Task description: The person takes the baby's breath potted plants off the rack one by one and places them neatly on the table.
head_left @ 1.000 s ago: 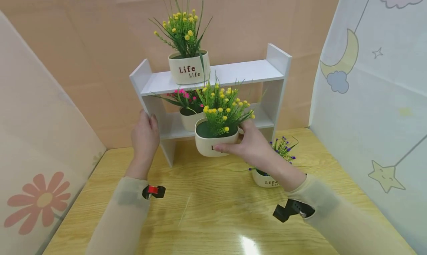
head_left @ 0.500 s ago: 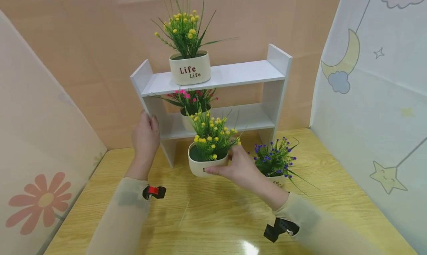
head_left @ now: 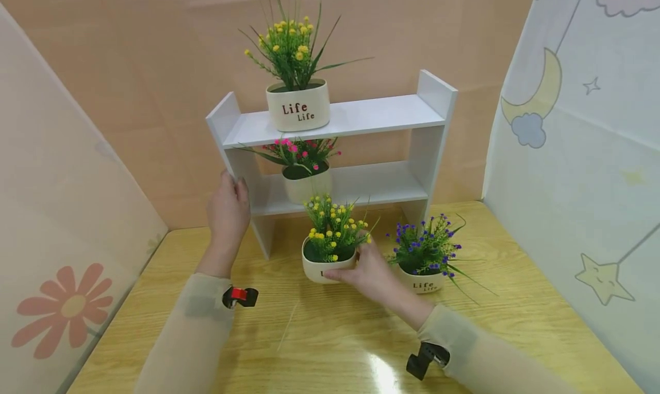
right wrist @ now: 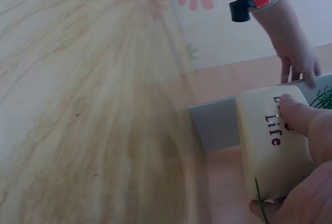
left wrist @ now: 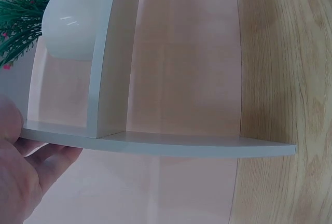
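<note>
My right hand (head_left: pixel 376 274) grips a cream oval pot (right wrist: pixel 272 141) of yellow flowers (head_left: pixel 335 225), thumb across its lettered front and fingers round the far end. The pot is upright, low in front of the white shelf (head_left: pixel 381 116); whether its base touches the table I cannot tell. At the shelf's left side panel, my left hand (head_left: pixel 229 211) holds the edge, with the thumb on one side and fingers on the other in the left wrist view. Right of my right hand, a pot of purple flowers (head_left: pixel 423 248) stands on the table.
Another yellow-flowered pot (head_left: pixel 298 107) stands on the shelf's top board. Below it, a pot with pink flowers (head_left: pixel 307 183) sits on the lower board, toward the left. Printed cloth walls (head_left: pixel 567 182) flank the wooden table (head_left: pixel 309 348).
My right hand has lowered the yellow-flowered pot from before the lower board toward the table, drifting left, then slightly right. The purple-flowered pot is less covered by my arm. My left hand stays.
</note>
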The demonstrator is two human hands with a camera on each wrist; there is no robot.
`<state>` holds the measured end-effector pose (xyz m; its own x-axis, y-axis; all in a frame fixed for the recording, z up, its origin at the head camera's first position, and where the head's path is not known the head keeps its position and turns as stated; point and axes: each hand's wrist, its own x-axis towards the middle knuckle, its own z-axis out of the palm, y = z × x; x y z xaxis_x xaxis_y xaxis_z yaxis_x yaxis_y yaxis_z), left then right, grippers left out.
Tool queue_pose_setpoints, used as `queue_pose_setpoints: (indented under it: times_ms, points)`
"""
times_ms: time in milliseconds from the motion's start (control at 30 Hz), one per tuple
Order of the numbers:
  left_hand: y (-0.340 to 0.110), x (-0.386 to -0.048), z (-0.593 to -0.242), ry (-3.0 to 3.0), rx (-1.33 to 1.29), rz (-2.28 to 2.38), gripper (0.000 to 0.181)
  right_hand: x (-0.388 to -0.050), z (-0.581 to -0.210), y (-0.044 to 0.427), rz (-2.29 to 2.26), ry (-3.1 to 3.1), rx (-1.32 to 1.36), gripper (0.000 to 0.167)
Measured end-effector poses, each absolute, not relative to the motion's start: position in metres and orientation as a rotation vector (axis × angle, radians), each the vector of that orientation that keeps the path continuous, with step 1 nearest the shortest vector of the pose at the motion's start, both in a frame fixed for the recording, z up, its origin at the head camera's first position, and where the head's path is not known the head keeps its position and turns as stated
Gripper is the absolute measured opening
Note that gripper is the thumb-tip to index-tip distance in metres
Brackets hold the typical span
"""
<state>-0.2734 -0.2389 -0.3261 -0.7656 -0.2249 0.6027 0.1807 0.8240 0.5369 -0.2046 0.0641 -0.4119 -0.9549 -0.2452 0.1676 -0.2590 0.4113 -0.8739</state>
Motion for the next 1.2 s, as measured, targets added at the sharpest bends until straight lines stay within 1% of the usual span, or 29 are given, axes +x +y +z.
queue_pose_setpoints:
  times_ms: [133,333,400,467,500,533,600,667,833,933,1100,1200]
  points:
    - [-0.238,-0.273,-0.326,-2.323,0.029,-0.781,0.038,-0.208,-0.423,0.065,1.590,-2.652,0.478,0.078]
    - [-0.238,-0.273,-0.326,-2.319,0.031,-0.774,0.039,-0.208,-0.439,0.070,1.478,-2.727,0.535,0.056]
    - [-0.238,-0.273,-0.326,-2.314,0.027,-0.767,0.038,-0.207,-0.442,0.072,1.453,-2.743,0.542,0.052]
    - [-0.238,-0.273,-0.326,-2.311,0.023,-0.763,0.038,-0.206,-0.445,0.074,1.437,-2.763,0.551,0.053]
    - [-0.238,-0.273,-0.326,-2.310,0.021,-0.763,0.038,-0.206,-0.446,0.075,1.412,-2.786,0.550,0.048]
    - [-0.238,-0.273,-0.326,-2.310,0.021,-0.764,0.037,-0.205,-0.446,0.076,1.406,-2.787,0.530,0.048]
    - [-0.238,-0.272,-0.325,-2.313,0.022,-0.768,0.037,-0.204,-0.447,0.077,1.381,-2.822,0.519,0.041]
    - [-0.237,-0.271,-0.325,-2.316,0.025,-0.772,0.036,-0.203,-0.448,0.078,1.370,-2.843,0.500,0.038]
    - [-0.238,-0.272,-0.325,-2.319,0.026,-0.785,0.037,-0.203,-0.452,0.082,1.361,-2.882,0.448,0.038]
    - [-0.238,-0.272,-0.326,-2.323,0.027,-0.791,0.039,-0.203,-0.455,0.086,1.343,-2.918,0.442,0.043]
    - [-0.239,-0.273,-0.327,-2.323,0.021,-0.789,0.040,-0.204,-0.460,0.093,1.366,-2.914,0.445,0.036]
    - [-0.239,-0.273,-0.327,-2.318,0.015,-0.786,0.040,-0.205,-0.461,0.096,1.370,-2.929,0.435,0.036]
